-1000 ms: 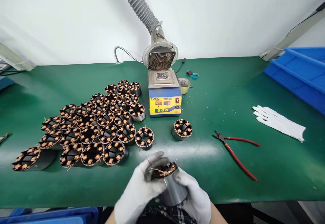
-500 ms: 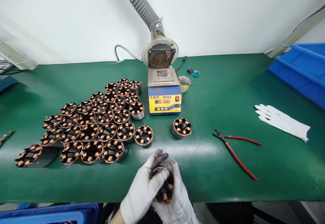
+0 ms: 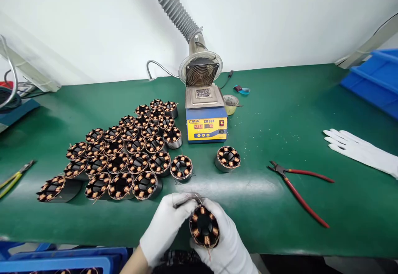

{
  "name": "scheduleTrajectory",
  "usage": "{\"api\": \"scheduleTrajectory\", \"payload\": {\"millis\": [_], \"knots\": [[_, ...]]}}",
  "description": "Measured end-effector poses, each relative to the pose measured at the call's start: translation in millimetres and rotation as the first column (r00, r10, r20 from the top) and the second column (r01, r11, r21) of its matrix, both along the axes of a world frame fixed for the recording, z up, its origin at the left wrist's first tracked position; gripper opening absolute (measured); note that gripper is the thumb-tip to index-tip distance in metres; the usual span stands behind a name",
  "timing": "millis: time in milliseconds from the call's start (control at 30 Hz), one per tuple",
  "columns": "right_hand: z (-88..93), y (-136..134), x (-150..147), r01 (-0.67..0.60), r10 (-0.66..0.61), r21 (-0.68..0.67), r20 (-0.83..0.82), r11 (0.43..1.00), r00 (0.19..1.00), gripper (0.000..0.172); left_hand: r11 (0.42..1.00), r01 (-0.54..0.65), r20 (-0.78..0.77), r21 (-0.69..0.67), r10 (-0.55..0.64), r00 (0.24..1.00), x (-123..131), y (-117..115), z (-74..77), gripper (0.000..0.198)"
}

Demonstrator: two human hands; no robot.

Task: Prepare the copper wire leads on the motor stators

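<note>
My right hand (image 3: 228, 236), in a white glove, is wrapped around the right side of a motor stator (image 3: 194, 234) with copper coils, its open face turned up towards me. On the far rim, my left hand (image 3: 169, 222), also gloved, pinches thin wire ends with thumb and fingers; its fingertips look dark. A loose copper wire hangs from the stator's near edge. Beyond my hands stands a single stator (image 3: 227, 158), in front of the blue and yellow solder pot (image 3: 207, 125). To the left, many more stators (image 3: 137, 164) stand in rows, one of them tipped over.
Red-handled cutters (image 3: 298, 191) lie open at the right, near a white glove (image 3: 357, 147). Yellow-green pliers (image 3: 15, 178) are at the left. A fume duct (image 3: 174, 8) reaches the solder pot. Blue bins (image 3: 376, 83) stand back right, and a blue crate (image 3: 62, 261) sits below the table edge.
The stator has turned so its coil face shows more fully. My left thumb has moved off its face to the far rim, where the fingers now pinch. The view has shifted slightly left.
</note>
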State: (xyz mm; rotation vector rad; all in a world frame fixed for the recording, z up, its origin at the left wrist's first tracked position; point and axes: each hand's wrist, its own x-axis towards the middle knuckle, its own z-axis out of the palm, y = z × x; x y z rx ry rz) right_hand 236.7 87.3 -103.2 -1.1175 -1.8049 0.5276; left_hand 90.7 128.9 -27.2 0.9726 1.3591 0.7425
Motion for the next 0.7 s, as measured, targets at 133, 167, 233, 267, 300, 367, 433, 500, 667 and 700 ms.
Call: {"api": "scheduleTrajectory", "payload": {"millis": [133,167,233,267,300,367,433,500,667,700], "knots": [[8.5,3.4,9.0,-0.134,0.133,-0.100,-0.020,0.986,0.991,0.068,0.998,0.043,0.001,0.049,-0.043,0.999,2.1,12.7,0.1,0.018],[8.5,2.5,10.3,-0.116,0.117,-0.118,0.000,0.986,0.993,0.074,0.997,-0.031,-0.005,0.069,0.032,0.999,0.9,13.2,-0.1,0.020],[6.4,-0.2,11.0,-0.074,0.080,-0.163,0.030,0.984,0.996,0.087,0.973,-0.211,-0.001,0.097,0.212,0.977,-0.7,10.3,-1.0,0.028],[4.9,-1.5,10.6,-0.067,0.073,-0.185,0.030,0.980,0.997,0.093,0.956,-0.275,0.002,0.096,0.277,0.961,-0.6,7.7,-1.4,0.033],[3.5,-2.6,10.0,-0.070,0.076,-0.203,0.022,0.977,0.997,0.097,0.948,-0.308,0.000,0.079,0.309,0.951,0.4,5.1,-1.6,0.038],[2.1,-3.9,8.6,-0.079,0.081,-0.212,0.002,0.974,0.997,0.102,0.956,-0.294,0.004,0.002,0.294,0.956,4.9,1.5,-1.0,0.043],[3.2,-4.2,8.0,-0.057,0.062,-0.218,0.018,0.974,0.998,0.103,0.949,-0.304,0.044,-0.083,0.308,0.950,11.0,1.7,0.6,0.038],[6.2,-4.0,8.6,-0.030,0.042,-0.231,0.050,0.973,0.998,0.105,0.943,-0.298,0.113,-0.149,0.316,0.942,16.4,4.4,2.3,0.029],[13.0,-3.1,10.9,-0.074,0.090,-0.280,0.046,0.957,0.995,0.116,0.981,-0.161,0.132,-0.104,0.174,0.976,24.4,6.4,0.9,0.007],[13.2,-3.1,11.0,-0.082,0.097,-0.289,0.040,0.954,0.995,0.116,0.977,-0.192,0.112,-0.090,0.202,0.973,25.3,5.4,-0.5,0.005]]}}
